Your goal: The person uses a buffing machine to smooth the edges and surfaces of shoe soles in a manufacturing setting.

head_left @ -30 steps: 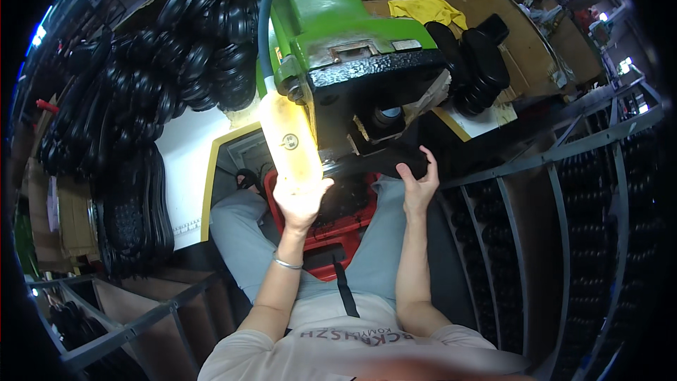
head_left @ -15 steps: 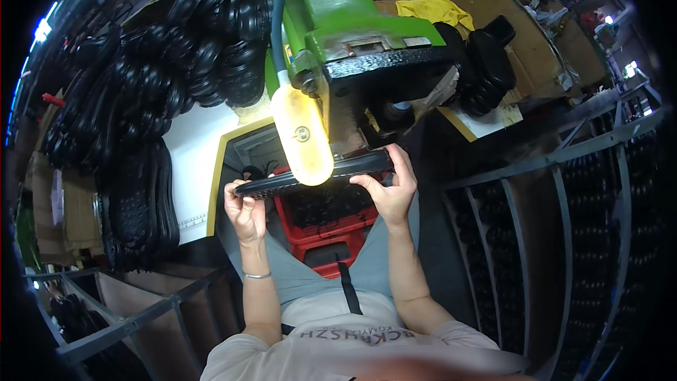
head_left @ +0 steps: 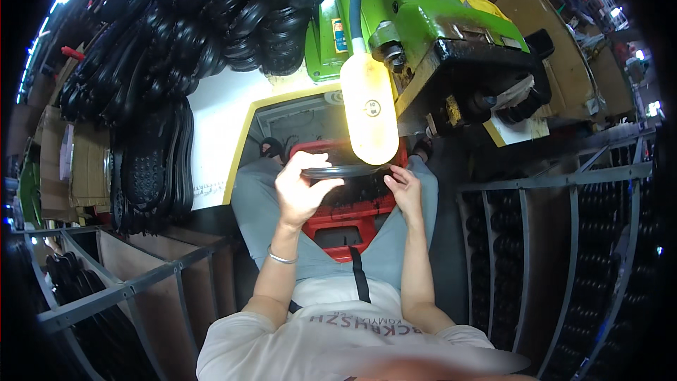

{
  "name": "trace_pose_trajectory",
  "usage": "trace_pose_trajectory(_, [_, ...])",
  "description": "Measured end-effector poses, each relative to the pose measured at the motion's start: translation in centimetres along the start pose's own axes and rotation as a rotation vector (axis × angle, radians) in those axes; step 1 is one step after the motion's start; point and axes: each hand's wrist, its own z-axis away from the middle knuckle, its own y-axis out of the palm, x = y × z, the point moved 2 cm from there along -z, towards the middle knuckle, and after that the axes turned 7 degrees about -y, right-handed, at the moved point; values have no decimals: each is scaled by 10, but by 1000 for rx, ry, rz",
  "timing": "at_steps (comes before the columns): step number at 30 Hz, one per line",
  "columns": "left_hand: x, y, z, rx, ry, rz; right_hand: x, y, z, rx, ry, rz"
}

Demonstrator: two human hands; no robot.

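A black shoe sole [head_left: 345, 171] is held nearly level, edge toward me, in front of the green trimming-type machine [head_left: 430, 7]. My left hand [head_left: 300, 194] is closed on its left end, fingers above and thumb below. At the other end, my right hand [head_left: 407, 196] pinches the sole's tip with thumb and fingers. A glowing yellow lamp [head_left: 370, 113] on a blue-grey cable hangs just over the sole and hides part of its upper side. To the right of the lamp is the machine's dark head [head_left: 479, 74].
Below the sole, between my knees, stands a red crate [head_left: 345, 229] with dark scraps. Black soles [head_left: 151, 162] are piled on the white, yellow-edged table [head_left: 218, 120] at left. Metal racks [head_left: 543, 183] flank me, with a cardboard box [head_left: 585, 63] at far right.
The sole has come away from beneath the machine head and looks shorter, apparently turned. My left hand has shifted inward and changed its grip. The whole view has swung left.
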Motion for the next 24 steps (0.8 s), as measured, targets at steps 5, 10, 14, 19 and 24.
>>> trace_pose_trajectory(5, [-14, 30, 0, 77, -99, -1, -10, 13, 4, 15, 66, -708])
trace_pose_trajectory(10, [-21, 62, -2, 54, -66, 266, -17, 42, 2, 261, 89, -1299])
trace_pose_trajectory(14, [-21, 82, -9, -53, 275, -357, -19, 64, 4, 227, 94, -1456])
trace_pose_trajectory(19, [-15, 92, -17, -282, 346, -571, -3, 78, 1, 195, 98, -1487])
trace_pose_trajectory(24, [-14, 85, -25, -237, 295, -622, 7, 90, -2, 86, 70, -1522])
